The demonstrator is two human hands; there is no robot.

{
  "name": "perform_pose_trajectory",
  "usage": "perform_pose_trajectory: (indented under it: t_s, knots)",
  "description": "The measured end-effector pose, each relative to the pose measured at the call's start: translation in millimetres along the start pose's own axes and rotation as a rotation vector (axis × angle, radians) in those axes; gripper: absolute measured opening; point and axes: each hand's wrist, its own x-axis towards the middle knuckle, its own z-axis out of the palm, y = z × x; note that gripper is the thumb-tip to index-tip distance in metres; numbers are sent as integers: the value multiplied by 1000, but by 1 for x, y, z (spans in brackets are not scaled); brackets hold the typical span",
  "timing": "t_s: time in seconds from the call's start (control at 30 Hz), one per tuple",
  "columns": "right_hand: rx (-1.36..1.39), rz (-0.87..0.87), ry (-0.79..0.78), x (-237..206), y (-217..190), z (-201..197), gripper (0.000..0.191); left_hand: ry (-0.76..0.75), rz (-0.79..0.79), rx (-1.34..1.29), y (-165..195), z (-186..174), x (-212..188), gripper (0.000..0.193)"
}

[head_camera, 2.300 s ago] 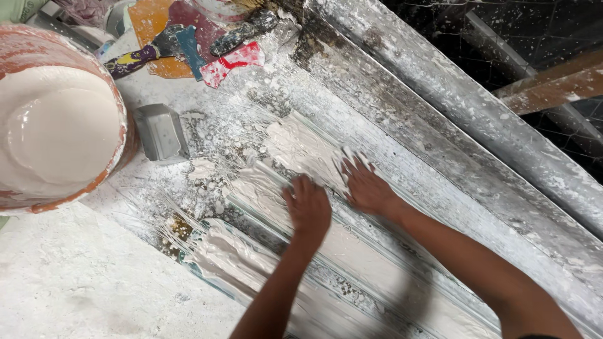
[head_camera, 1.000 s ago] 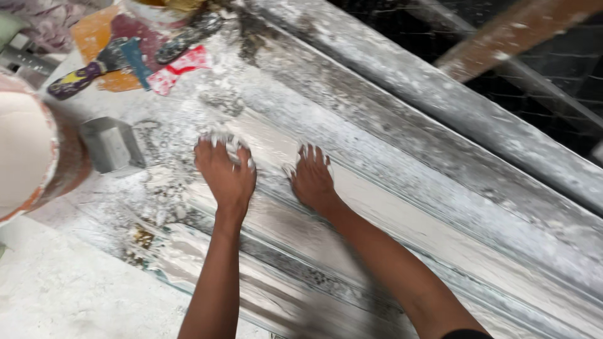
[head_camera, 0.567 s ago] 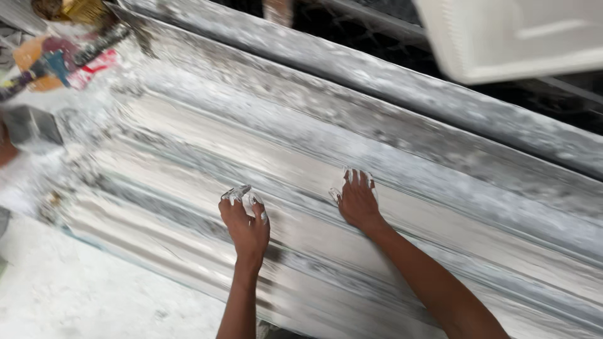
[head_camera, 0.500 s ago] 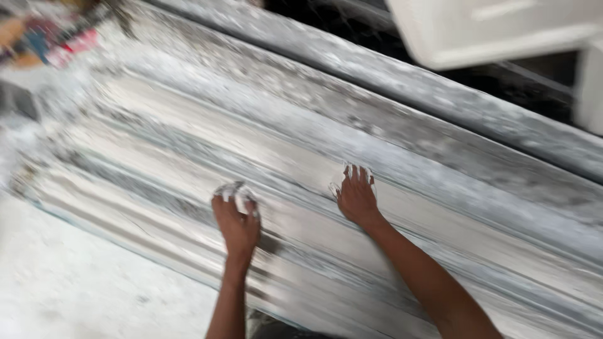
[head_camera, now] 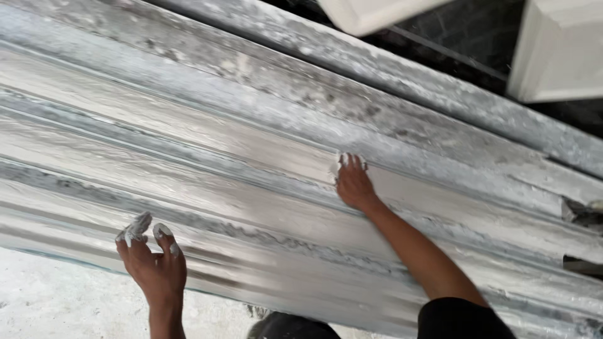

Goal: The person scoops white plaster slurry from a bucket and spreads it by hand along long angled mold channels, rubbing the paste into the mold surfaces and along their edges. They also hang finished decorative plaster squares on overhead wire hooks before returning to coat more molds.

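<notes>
Head view: a long ribbed plaster moulding (head_camera: pixel 264 188) runs from 9 to 4 o'clock, its grooves coated in wet white plaster. The right hand (head_camera: pixel 355 185), open, is pressed flat at centre; the left hand (head_camera: pixel 154 263), plaster-tipped and unclenched, is lifted at 7 o'clock. Smoothing is judged partway done; streaks remain.

Both arms are bare, a black short sleeve (head_camera: pixel 461 317) covers the right shoulder, and white plaster coats the fingertips (head_camera: pixel 162 230).
</notes>
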Motion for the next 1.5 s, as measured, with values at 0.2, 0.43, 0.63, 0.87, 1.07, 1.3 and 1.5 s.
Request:
perform_pose_trajectory:
  t_s: [0.2,0.43,0.63,0.87,1.07,1.3,1.5]
  knots:
    - [-59,26,-18,-136,172,19,69,-115,-247,-70,98,18,-152,30]
    - [-90,58,-125,-257,360,30,67,-155,-39,90,214,47,-275,31]
    - [-109,24,-33,-368,522,41,69,-98,-32,6,332,119,-385,27]
    - [-83,-63,-24,-497,715,45,68,-156,41,-208,522,226,-523,26]
    - [-64,-28,-106,-566,818,48,67,-283,122,-59,631,263,-568,35]
    - [-157,-254,-109,-563,842,63,78,-276,226,-9,668,272,-591,35]
    - [-334,-546,-146,-509,801,83,66,-243,186,58,666,256,-597,36]
